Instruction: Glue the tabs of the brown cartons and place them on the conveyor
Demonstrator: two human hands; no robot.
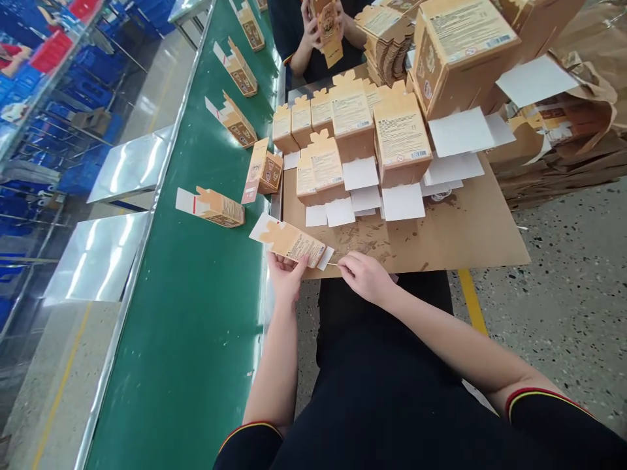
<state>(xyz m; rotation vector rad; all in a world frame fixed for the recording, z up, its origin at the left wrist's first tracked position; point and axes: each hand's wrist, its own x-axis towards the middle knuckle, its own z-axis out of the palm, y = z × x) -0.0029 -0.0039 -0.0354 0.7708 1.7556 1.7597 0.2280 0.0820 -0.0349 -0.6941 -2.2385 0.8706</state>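
My left hand (287,271) grips a small printed cardboard box (297,244) from below, with the thumb along its near side. The box lies tilted, its scalloped flaps and a white flap pointing left. At its right end a white bottom flap (326,258) sticks out. Just beyond that flap, my right hand (365,277) is closed, with thumb and forefinger pinching a thin pale strip (334,264). Whether the strip is joined to the box I cannot tell. Several similar boxes with white flaps (318,171) stand on the cardboard-covered table (470,241) ahead.
A green conveyor belt (196,339) runs along my left, carrying several open boxes (220,209). Across the table, a person's hands (311,29) hold another box. Flat stacked cartons (392,55) and brown wrapping paper (578,156) lie at the back and right.
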